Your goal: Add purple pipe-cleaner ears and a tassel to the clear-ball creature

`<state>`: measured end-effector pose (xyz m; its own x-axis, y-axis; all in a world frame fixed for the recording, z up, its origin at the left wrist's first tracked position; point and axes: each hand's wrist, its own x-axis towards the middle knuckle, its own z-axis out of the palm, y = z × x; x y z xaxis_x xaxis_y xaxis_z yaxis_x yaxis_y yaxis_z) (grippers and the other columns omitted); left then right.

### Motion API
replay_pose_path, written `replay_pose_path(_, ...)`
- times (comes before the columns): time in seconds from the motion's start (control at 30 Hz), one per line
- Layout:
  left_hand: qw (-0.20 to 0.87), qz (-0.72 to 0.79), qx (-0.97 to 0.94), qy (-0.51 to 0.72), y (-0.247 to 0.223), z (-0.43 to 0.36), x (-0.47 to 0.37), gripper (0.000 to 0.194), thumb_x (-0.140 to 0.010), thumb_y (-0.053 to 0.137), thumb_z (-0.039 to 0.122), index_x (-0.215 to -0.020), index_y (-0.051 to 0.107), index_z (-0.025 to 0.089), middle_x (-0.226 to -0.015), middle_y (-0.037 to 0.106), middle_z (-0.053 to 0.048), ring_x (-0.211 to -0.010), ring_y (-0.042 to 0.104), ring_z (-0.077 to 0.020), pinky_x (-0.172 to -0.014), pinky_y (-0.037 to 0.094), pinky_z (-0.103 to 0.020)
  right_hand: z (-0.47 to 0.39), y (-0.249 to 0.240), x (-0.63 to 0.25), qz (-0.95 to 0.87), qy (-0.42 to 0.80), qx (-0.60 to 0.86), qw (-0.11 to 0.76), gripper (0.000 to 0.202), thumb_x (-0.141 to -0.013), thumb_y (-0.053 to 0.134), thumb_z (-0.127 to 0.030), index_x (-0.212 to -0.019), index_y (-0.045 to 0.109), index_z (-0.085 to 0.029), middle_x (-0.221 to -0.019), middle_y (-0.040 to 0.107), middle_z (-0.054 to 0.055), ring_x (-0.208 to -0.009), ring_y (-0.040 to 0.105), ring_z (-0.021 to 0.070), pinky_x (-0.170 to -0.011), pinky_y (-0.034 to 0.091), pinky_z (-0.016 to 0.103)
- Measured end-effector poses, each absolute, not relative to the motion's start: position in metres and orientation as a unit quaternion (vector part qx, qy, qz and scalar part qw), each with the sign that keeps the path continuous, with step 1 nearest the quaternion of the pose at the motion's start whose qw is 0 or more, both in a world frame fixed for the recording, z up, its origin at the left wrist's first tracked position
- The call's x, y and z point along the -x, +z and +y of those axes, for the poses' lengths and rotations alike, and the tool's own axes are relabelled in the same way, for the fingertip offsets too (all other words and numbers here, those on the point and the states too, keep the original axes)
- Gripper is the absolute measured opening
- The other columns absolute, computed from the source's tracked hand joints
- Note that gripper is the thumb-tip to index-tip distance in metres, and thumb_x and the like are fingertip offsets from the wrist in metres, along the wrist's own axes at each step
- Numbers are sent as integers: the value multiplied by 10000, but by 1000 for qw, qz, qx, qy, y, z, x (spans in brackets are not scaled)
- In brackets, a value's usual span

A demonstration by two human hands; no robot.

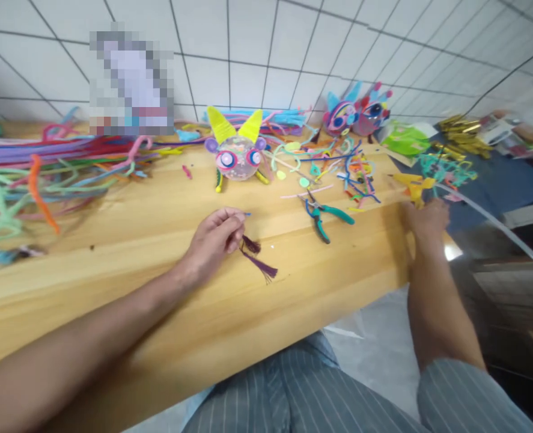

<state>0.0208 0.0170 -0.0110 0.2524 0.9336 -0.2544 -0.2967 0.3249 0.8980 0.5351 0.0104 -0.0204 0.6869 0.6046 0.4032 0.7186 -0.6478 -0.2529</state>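
Observation:
My left hand (219,237) is closed in a pinch above the wooden table, with a small blue tip showing past its fingers. Two dark purple tassels (264,267) hang from it and rest on the wood. At the table's right end, my right hand (428,219) is closed around the lower part of a yellow glue gun (413,186), whose nozzle points left. Pliers with teal handles (327,216) lie between the hands, jaws apart. Behind my left hand stands a clear round figure (239,159) with yellow ears and pink and blue eyes.
Colourful pipe cleaners (68,150) cover the left side of the table. Cut pieces (360,174) lie behind the pliers. Two more figures (356,114) stand by the tiled wall. A translucent stick (491,222) sticks out at the right, beside teal scraps (446,168).

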Motion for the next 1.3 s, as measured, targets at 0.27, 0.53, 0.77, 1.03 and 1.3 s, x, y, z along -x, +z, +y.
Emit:
replay_pose_path(0.27, 623, 433, -475, 446, -3, 5, -20, 169, -836, 777, 306, -808, 674, 174, -622, 617, 28, -583, 581, -118, -635, 511, -256, -42, 23, -349, -685, 43, 635, 353, 332, -924, 755, -335, -1236, 712, -230, -1153, 793, 107, -1044, 741, 257, -980, 567, 437)
replay_pose_path(0.53, 628, 361, -533, 437, -6, -7, -20, 187, -937, 717, 356, -923, 665, 177, -685, 653, 26, -614, 611, -116, -626, 510, -240, -24, 26, -225, -834, 109, 432, 325, 219, -994, 697, -328, -1187, 659, -230, -1046, 795, 60, -930, 758, 219, -849, 610, 364)
replay_pose_path(0.77, 656, 362, -511, 422, 0, -9, -21, 181, -872, 745, 327, -878, 630, 187, -632, 506, 75, -500, 375, -66, -467, 328, -208, -18, 19, -219, -818, 103, 452, 339, 97, -1030, 601, -255, -981, 679, -226, -875, 789, 23, -786, 734, 180, -751, 558, 309)
replay_pose_path(1.03, 681, 376, -477, 409, -1, -7, -22, 212, -791, 777, 341, -848, 637, 192, -594, 474, 86, -498, 349, -67, -471, 300, -215, -14, 18, -220, -791, 177, 466, 355, 137, -1022, 636, -267, -909, 695, -217, -818, 776, -6, -725, 709, 155, -701, 520, 278)
replay_pose_path(1.3, 690, 410, -449, 393, -5, -6, -24, 236, -789, 794, 366, -857, 661, 184, -555, 459, 93, -436, 331, -53, -427, 245, -212, -13, 9, -224, -770, 231, 476, 357, 119, -1007, 637, -254, -934, 726, -220, -830, 793, -3, -740, 725, 159, -692, 539, 276)
